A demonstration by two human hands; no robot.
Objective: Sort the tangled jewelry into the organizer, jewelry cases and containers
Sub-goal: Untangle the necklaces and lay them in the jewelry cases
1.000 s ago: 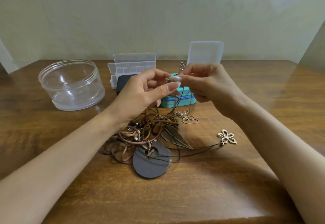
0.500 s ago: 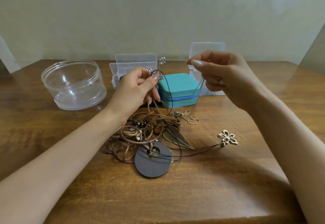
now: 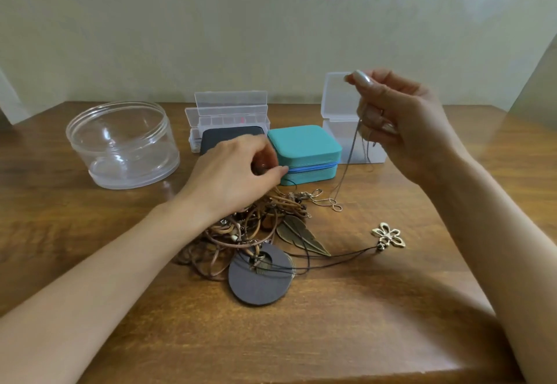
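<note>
Head view: right hand (image 3: 404, 124) pinches one chain (image 3: 351, 154); left hand (image 3: 238, 178), blurred, perhaps pinches one tangle (image 3: 250, 233).

Tangled jewelry (image 3: 259, 233) lies before the zip case (image 3: 304, 148) (round tub (image 3: 123, 145) far left).

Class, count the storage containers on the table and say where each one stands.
5. Round clear tub at far left; clear organizer behind the dark case, centre; teal case right of it; small clear box, lid up, partly behind the right hand. Nothing suggests more hidden.
</note>
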